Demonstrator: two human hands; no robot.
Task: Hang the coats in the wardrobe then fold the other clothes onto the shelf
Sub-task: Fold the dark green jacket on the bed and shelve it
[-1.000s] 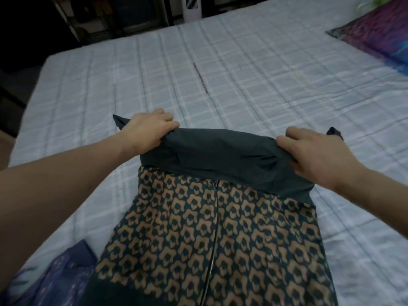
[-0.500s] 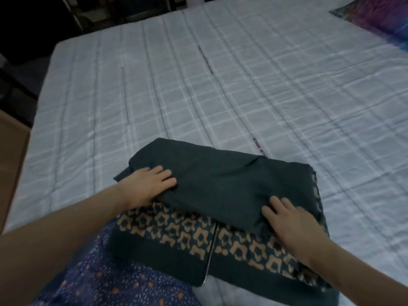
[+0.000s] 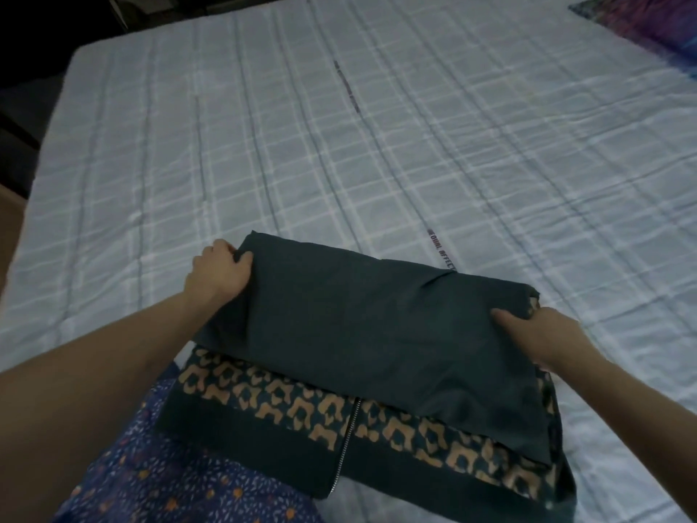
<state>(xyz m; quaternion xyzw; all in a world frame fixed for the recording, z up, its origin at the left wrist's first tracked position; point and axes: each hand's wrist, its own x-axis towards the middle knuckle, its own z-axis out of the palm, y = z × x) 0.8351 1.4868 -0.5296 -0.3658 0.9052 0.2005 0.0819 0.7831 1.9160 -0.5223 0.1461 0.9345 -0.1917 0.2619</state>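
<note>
A dark green garment [image 3: 362, 326] with a tan pattern and a front zipper lies folded on the bed near me, its plain green part doubled over the patterned part [image 3: 286, 405]. My left hand [image 3: 218, 275] grips the far left corner of the fold, thumb on top. My right hand [image 3: 543, 335] grips the right edge, thumb on the plain fabric and fingers tucked beneath. A blue speckled cloth [image 3: 181, 481] lies under the garment's near left corner.
The bed [image 3: 339, 145] has a pale blue checked sheet stretching far ahead and to both sides. A purple patterned pillow [image 3: 656, 24] sits at the far right corner. Dark floor and furniture lie beyond the bed's left edge.
The plain green part was pulled toward me over the patterned part. Both hands then shifted outward to the two ends of the fold.
</note>
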